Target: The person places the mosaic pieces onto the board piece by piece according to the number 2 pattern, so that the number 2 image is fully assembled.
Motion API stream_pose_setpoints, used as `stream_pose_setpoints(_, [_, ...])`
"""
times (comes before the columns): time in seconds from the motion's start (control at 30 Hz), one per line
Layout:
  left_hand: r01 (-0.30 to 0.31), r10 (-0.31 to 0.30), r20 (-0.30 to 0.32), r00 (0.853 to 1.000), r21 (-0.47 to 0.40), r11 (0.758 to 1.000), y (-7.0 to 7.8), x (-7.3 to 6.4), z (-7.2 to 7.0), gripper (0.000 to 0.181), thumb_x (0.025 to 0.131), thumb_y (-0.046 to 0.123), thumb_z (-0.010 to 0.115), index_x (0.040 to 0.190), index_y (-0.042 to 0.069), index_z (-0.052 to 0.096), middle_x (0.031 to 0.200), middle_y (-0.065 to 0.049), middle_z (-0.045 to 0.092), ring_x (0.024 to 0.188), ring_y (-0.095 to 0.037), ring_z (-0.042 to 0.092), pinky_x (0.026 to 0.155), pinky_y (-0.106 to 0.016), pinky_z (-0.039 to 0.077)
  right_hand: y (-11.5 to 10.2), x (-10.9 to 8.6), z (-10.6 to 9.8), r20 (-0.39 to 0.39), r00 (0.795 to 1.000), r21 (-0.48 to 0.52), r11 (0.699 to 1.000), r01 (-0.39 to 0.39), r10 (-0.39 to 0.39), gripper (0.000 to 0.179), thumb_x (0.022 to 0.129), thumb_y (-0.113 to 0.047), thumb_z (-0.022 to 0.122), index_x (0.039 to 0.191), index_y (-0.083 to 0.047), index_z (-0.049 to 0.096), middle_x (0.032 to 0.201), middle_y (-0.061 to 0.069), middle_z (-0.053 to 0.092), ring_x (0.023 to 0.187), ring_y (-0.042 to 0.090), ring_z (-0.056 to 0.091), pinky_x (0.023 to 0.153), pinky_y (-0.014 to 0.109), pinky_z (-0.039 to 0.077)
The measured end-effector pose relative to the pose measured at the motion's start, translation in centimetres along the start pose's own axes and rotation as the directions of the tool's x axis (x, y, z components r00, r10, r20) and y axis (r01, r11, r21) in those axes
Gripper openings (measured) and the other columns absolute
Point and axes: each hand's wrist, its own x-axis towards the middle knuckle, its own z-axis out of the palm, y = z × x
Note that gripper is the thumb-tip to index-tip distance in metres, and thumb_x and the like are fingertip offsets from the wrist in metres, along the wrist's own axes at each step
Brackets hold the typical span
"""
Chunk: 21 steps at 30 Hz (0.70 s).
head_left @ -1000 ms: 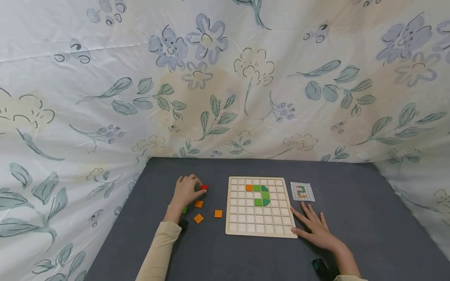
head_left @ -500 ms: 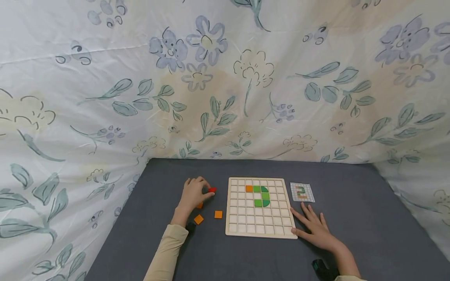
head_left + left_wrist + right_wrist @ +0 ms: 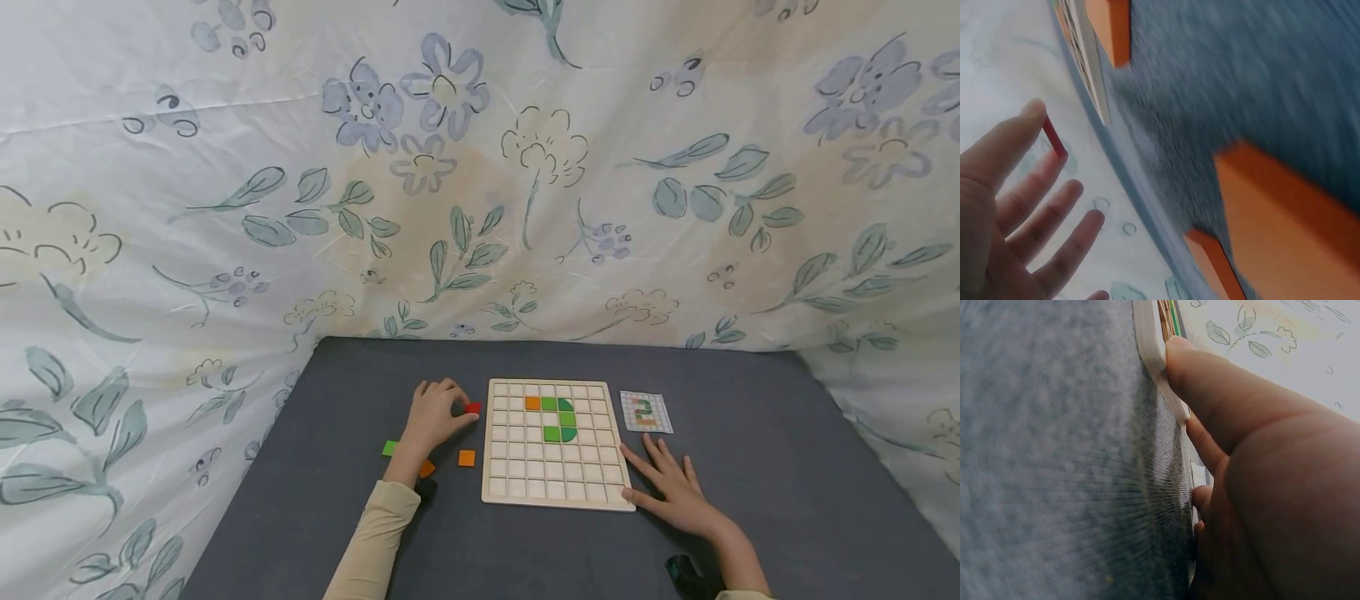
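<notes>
Between thumb and index finger, my left hand point(image 3: 437, 417) pinches a thin red tile point(image 3: 472, 407), held just left of the wooden grid board point(image 3: 517, 490). The left wrist view shows the red tile point(image 3: 1054, 136) edge-on, with the other fingers spread loosely. On the board's upper half sit an orange square point(image 3: 532, 403) and several green tiles point(image 3: 567, 419), two with a rounded side. My right hand point(image 3: 671, 487) lies with fingers extended, its thumb and index fingertip at the board's right edge. In the right wrist view the thumb touches the board's rim point(image 3: 1150, 337).
A small pattern card point(image 3: 647, 412) lies right of the board. Left of it are an orange square point(image 3: 467, 458), another orange tile point(image 3: 427, 468) partly behind the left wrist, and a green tile point(image 3: 390, 448). A floral cloth point(image 3: 480, 183) hangs behind the dark table.
My left hand has carried the red tile rightward, from among the loose tiles to near the board's left edge. The right hand has stayed in place.
</notes>
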Motion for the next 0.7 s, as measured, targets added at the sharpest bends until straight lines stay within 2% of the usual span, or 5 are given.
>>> stream_pose_setpoints(0.37, [-0.019,0.019,0.016,1.000,0.004,1.000,2.0,0.3,0.6,0.025,0.076,0.043,0.074,0.083,0.020,0.067,0.103,0.000,0.060,0.099,-0.026,0.056,0.106,-0.059,0.027,0.2,0.0,0.1,0.004,1.000,-0.003,1.000,-0.006,0.006,0.066,0.088,-0.038,0.060,0.145,-0.015,0.034,0.150,0.029,0.010,0.135,0.053,0.000,0.099,0.073,-0.011])
stream_pose_setpoints(0.7, [-0.046,0.044,0.052,0.998,0.036,0.998,3.6,0.5,1.3,0.026,0.077,0.046,0.071,0.086,0.022,0.067,0.104,0.002,0.060,0.102,-0.024,0.056,0.106,-0.057,0.029,0.2,0.0,0.1,0.009,1.000,-0.004,1.000,-0.007,0.007,0.066,0.088,-0.037,0.060,0.145,-0.015,0.034,0.151,0.028,0.010,0.135,0.052,0.000,0.100,0.072,-0.011])
